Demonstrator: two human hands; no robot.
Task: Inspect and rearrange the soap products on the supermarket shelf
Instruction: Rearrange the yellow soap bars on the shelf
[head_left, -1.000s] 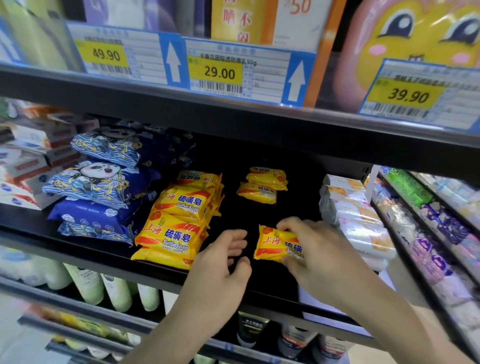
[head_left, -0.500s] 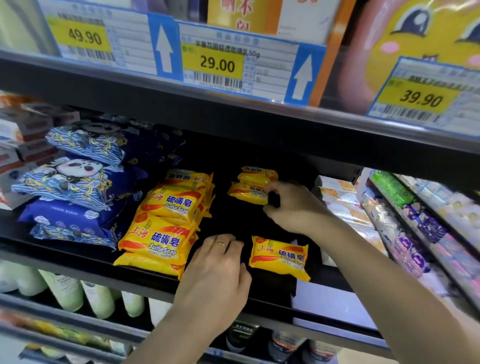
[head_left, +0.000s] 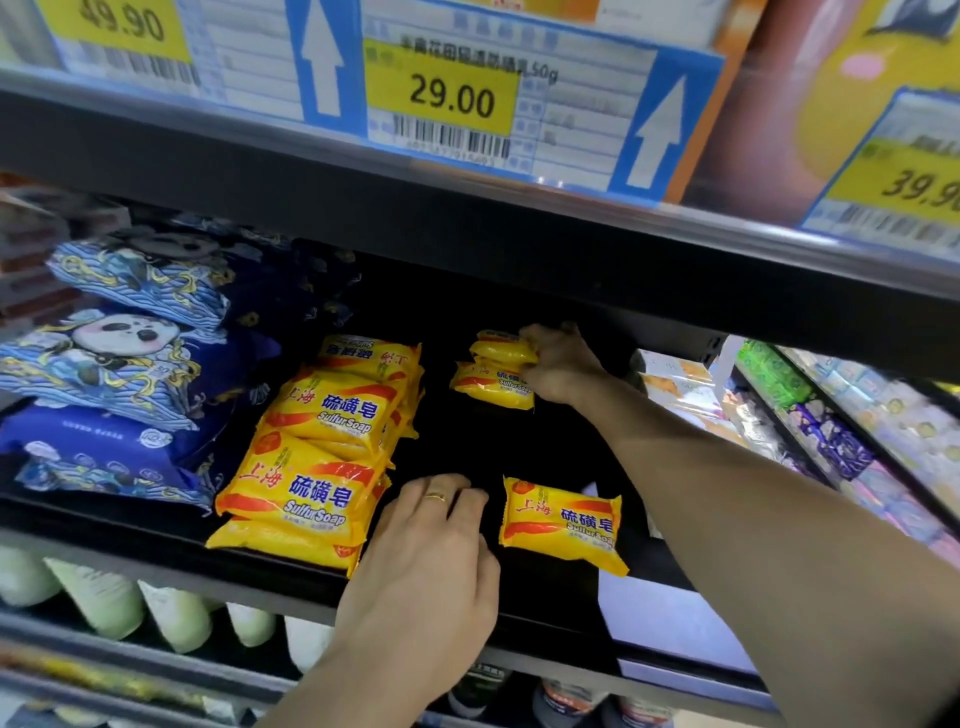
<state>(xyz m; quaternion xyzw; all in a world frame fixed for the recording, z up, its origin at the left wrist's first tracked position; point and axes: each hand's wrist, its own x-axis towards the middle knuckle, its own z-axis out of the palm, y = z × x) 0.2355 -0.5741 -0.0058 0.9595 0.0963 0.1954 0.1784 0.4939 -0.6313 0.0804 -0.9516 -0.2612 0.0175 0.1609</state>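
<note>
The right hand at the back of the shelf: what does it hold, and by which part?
The right hand grips the small yellow plastic-wrapped sulfur soap bars stacked at the back, by their right ends.

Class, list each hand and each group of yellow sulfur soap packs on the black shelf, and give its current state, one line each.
Right hand: reaching deep, gripping the rear soap packs.
Rear soap packs: two stacked, held.
Front single soap pack: lying flat, untouched.
Left hand: resting on the shelf, holding nothing.
Left soap stack: piled, leaning, untouched.
Shelf: partly bare.
</note>
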